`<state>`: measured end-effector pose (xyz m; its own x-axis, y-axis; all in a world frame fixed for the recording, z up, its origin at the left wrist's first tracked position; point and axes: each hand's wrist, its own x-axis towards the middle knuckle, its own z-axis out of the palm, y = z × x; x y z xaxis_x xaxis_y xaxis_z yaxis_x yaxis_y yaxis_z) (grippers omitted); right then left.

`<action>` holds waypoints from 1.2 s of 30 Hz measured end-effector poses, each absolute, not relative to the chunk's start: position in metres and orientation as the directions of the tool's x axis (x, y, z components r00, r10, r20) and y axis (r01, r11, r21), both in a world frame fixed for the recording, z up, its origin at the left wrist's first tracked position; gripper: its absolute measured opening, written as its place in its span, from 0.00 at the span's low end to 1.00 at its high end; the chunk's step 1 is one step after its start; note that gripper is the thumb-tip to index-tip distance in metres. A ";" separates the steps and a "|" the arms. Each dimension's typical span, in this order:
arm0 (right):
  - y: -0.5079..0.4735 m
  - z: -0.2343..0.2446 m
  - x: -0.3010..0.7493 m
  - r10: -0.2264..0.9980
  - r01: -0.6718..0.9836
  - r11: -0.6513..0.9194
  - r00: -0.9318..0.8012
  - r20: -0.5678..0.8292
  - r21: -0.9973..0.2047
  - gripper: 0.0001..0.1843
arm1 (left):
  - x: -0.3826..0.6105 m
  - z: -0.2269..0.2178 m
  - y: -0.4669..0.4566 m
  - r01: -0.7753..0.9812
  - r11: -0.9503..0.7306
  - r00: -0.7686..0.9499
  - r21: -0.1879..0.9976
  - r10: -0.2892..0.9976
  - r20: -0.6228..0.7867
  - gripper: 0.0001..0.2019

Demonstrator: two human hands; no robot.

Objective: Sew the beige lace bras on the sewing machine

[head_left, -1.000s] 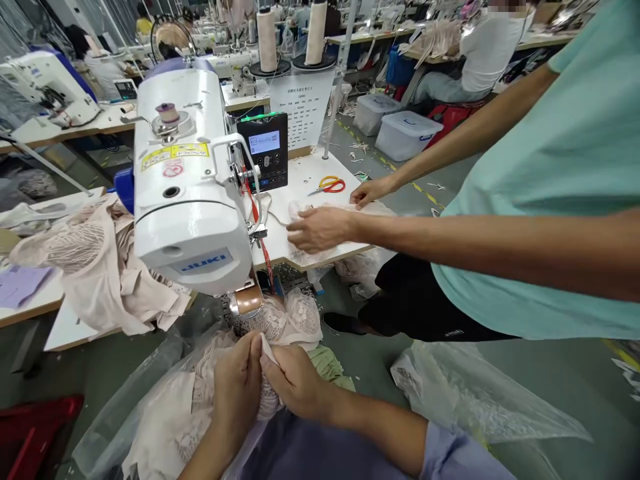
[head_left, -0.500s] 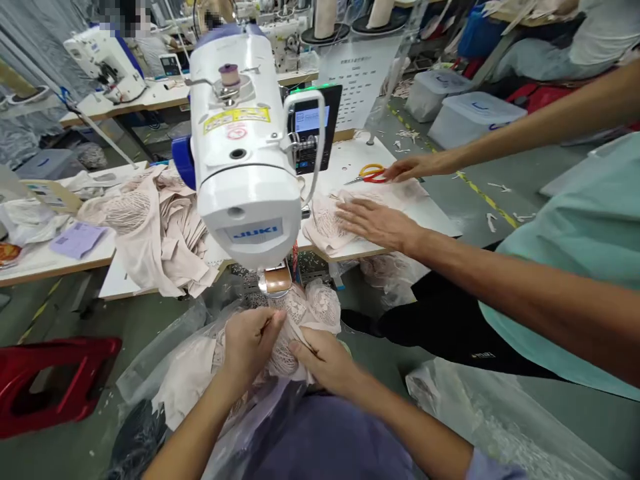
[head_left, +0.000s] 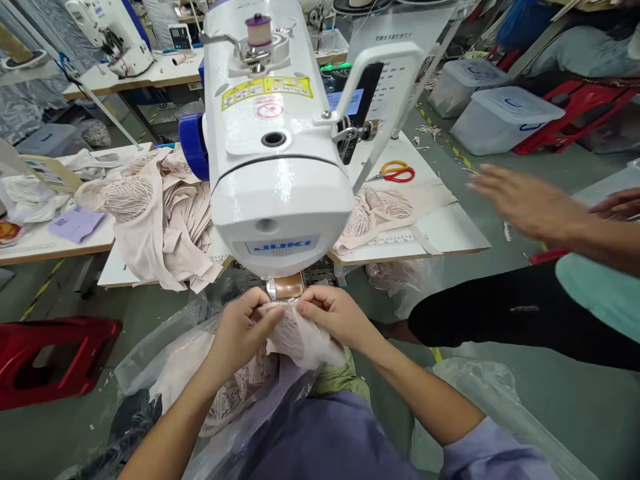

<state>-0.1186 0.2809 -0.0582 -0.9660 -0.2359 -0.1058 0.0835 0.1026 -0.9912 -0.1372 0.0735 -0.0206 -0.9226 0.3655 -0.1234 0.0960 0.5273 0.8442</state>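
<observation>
A pale pink lace bra point(head_left: 295, 339) is stretched between my two hands, just in front of the needle area of a white sewing machine point(head_left: 280, 200). My left hand point(head_left: 247, 327) pinches its edge on the left, fingers closed. On the right, my right hand point(head_left: 337, 313) grips the same edge between thumb and fingers. The fabric's upper edge lies close to the machine's presser area, which the machine head and my fingers partly hide. More lace pieces point(head_left: 230, 400) lie below my left forearm on clear plastic over my lap.
A stack of pink bra pieces point(head_left: 165, 220) lies on the table to the left. Right of the machine are another bra point(head_left: 380, 210) and red-and-yellow scissors point(head_left: 395, 172). A co-worker's hand point(head_left: 525, 203) is at the right. A red stool point(head_left: 95, 360) stands at the left, plastic boxes point(head_left: 505, 117) behind.
My hands have moved up to the machine's front and spread the bra's edge. The co-worker's hands have left the bra and scissors and drawn back right. The view has shifted closer to the machine.
</observation>
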 end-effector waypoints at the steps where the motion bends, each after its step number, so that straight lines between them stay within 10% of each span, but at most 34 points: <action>1: 0.282 -0.058 -0.124 -0.189 0.024 0.192 -0.980 -0.061 -0.981 0.16 | -0.142 -0.023 0.074 0.065 0.550 -0.945 0.833 0.302 -0.126 0.15; 5: 0.287 -0.060 -0.143 -0.109 -0.075 0.380 -0.993 0.035 -0.922 0.23 | -0.161 -0.033 0.080 0.024 0.588 -0.980 0.809 0.173 -0.097 0.14; 25: 0.293 -0.078 -0.167 -0.111 -0.015 0.218 -0.994 -0.010 -0.976 0.20 | -0.188 -0.033 0.084 0.166 0.533 -0.976 0.830 0.207 0.062 0.05; 36: 0.304 -0.094 -0.149 -0.058 0.089 0.174 -0.993 -0.100 -0.981 0.21 | -0.130 -0.111 0.047 0.030 0.587 -0.999 0.809 -0.016 0.049 0.26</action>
